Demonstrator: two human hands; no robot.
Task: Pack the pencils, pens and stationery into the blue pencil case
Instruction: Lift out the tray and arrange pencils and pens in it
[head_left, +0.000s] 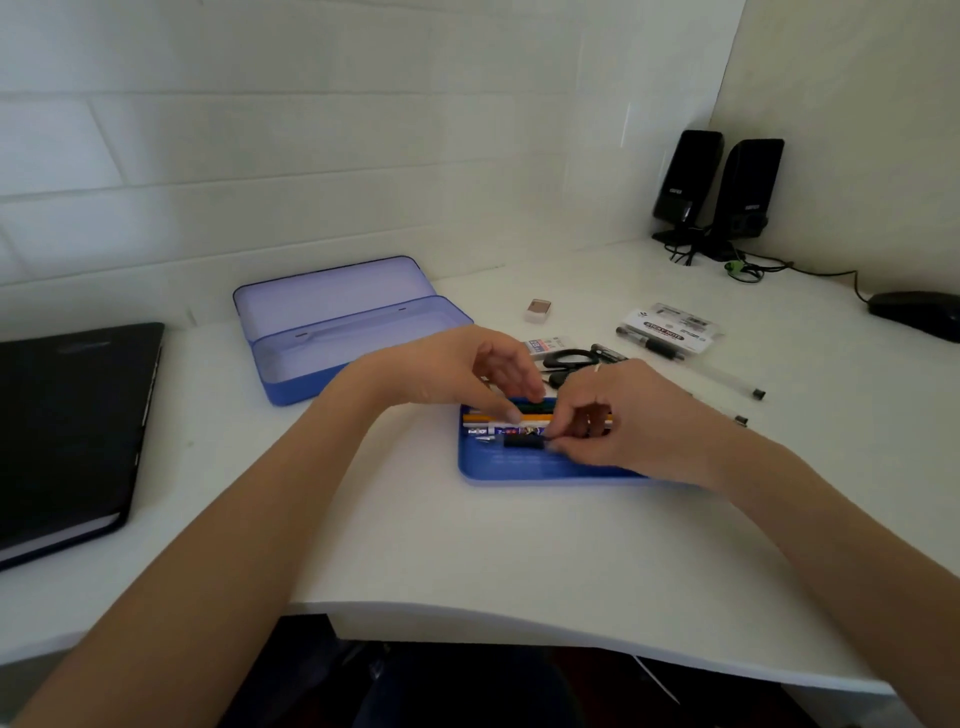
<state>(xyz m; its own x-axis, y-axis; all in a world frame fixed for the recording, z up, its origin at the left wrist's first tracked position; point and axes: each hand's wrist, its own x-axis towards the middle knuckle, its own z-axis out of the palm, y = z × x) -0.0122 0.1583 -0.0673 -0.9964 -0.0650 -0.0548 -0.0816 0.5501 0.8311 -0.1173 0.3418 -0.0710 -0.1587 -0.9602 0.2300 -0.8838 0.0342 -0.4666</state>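
I see the white surface (467, 545), its near edge bare. The open blue pencil case (332, 332) lies left of the blue tray (519, 467). On the tray's far side, pencils (519, 415) lie in a row. My left hand (457, 374) hovers above them, its grip loose. My right hand (623, 415) pinches a black pen (522, 442). Scissors (566, 361) lie beyond the tray.

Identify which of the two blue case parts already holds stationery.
The blue tray under both hands holds pens and pencils. The hinged open blue pencil case further left sits empty.
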